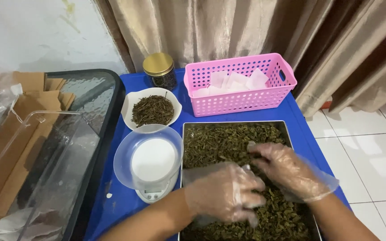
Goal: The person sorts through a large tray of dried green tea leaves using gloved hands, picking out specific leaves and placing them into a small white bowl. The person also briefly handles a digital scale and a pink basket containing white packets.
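So both hands are in thin plastic gloves, down in the metal tray [188, 134] of dried green leaves [220, 143] on the blue table [126, 201]. Left hand [224, 192] lies flat on the leaves, fingers loosely spread. Right hand [287, 172] has its fingers curled into the pile, pinching some leaves I think, hard to tell. White bowl [130, 100] holds darker leaf bits, pink basket [242, 102] has small white bags, and the gold-lidded jar [159, 71] has something dark inside. Clear bowl [123, 151] sits on the small scale [150, 194]. Tray's near edge is cut off.
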